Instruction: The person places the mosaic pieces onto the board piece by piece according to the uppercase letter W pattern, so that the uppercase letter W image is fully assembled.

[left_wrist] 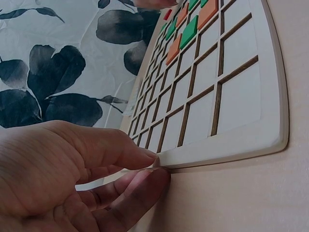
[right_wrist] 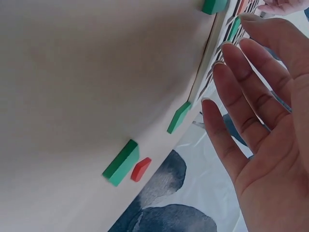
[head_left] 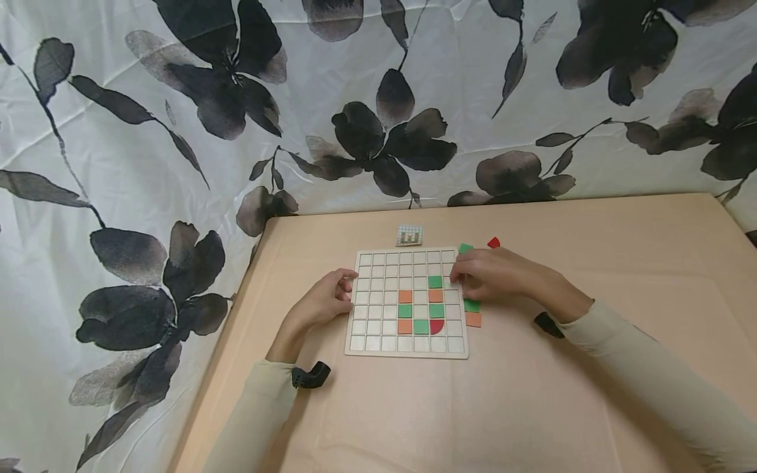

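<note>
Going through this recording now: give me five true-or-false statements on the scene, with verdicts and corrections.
1. The left hand is at the left edge of the grid board. True.
2. The small patterned card lies on top of the board. False: it lies on the table, beyond the board's far edge.
3. In the head view, the red piece on the board sits directly right of a green square. True.
4. The right hand is clenched in a fist. False: its fingers are extended in the right wrist view.
5. Both sleeves are black. False: they are pale.
</note>
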The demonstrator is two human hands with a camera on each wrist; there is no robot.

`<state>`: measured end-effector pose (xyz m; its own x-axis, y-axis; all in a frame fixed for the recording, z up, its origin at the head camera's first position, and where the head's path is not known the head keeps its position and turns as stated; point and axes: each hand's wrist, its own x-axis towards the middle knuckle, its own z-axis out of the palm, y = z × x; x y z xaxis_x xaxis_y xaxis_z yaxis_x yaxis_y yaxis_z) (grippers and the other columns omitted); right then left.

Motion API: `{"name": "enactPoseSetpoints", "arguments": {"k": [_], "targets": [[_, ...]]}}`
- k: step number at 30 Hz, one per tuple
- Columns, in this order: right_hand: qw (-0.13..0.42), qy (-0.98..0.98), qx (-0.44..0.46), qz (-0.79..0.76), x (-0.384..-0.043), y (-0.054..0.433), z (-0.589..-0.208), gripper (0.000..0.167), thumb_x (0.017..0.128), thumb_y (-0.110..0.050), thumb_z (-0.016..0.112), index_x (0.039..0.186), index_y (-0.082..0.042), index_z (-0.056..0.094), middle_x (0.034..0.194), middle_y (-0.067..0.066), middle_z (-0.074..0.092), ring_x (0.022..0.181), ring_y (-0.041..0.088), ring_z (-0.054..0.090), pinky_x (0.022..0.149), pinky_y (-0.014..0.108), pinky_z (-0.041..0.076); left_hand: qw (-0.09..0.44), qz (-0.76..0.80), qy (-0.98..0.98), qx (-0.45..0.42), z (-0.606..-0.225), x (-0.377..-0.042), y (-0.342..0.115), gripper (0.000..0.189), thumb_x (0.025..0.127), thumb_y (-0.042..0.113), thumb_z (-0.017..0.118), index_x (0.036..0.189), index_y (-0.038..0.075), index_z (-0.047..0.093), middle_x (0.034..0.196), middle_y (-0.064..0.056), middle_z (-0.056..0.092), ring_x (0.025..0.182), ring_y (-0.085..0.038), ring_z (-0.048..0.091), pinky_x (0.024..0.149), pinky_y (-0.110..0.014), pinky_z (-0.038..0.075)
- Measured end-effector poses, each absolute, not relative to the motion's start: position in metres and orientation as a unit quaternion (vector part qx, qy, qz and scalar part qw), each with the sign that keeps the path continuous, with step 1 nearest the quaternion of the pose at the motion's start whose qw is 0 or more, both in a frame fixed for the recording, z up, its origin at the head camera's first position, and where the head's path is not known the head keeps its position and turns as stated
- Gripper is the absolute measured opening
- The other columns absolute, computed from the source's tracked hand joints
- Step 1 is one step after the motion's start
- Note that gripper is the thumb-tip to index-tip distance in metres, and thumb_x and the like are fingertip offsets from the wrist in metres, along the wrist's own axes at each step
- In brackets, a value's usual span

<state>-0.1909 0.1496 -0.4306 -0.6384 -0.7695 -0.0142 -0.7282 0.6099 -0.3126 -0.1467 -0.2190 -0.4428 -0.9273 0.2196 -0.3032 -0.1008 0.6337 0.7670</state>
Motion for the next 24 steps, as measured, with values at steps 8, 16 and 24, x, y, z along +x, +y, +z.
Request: {"name": "enactPoseSetpoints", "arguments": {"k": [8,16,24], "targets": [[0.086,0.899,-0.410,-0.132,-0.181,0.161,-0.433,0.020,0.084,-0.023,0.079,0.103,-0.022,0.074,0.101,-0.009,0.067,0.093,0.012,0.056,0.077,0.030,0.049,0.187,0.434,0.881,0.035,-0.442,-0.146,-0.219,0.065,0.084,-0.015,0.068,0.144,0.002,0.047,0.106,-0.011,0.048,0.087,-0.019,0.052,0.067,-0.025,0.047],[0.084,0.894,-0.418,-0.140,-0.173,0.166,-0.437,0.020,0.082,-0.022,0.079,0.101,-0.024,0.073,0.095,-0.011,0.063,0.089,0.008,0.054,0.075,0.029,0.048,0.186,0.435,0.880,0.037,-0.443,-0.147,-0.221,0.065,0.084,-0.015,0.068,0.144,0.002,0.047,0.106,-0.011,0.048,0.087,-0.019,0.052,0.067,-0.024,0.047],[0.088,0.888,-0.429,-0.139,-0.166,0.168,-0.440,0.020,0.082,-0.024,0.081,0.099,-0.024,0.073,0.090,-0.012,0.061,0.085,0.007,0.054,0.071,0.027,0.047,0.187,0.434,0.880,0.046,-0.446,-0.148,-0.222,0.065,0.085,-0.014,0.067,0.145,0.001,0.046,0.105,-0.011,0.048,0.086,-0.018,0.052,0.067,-0.024,0.047]]}}
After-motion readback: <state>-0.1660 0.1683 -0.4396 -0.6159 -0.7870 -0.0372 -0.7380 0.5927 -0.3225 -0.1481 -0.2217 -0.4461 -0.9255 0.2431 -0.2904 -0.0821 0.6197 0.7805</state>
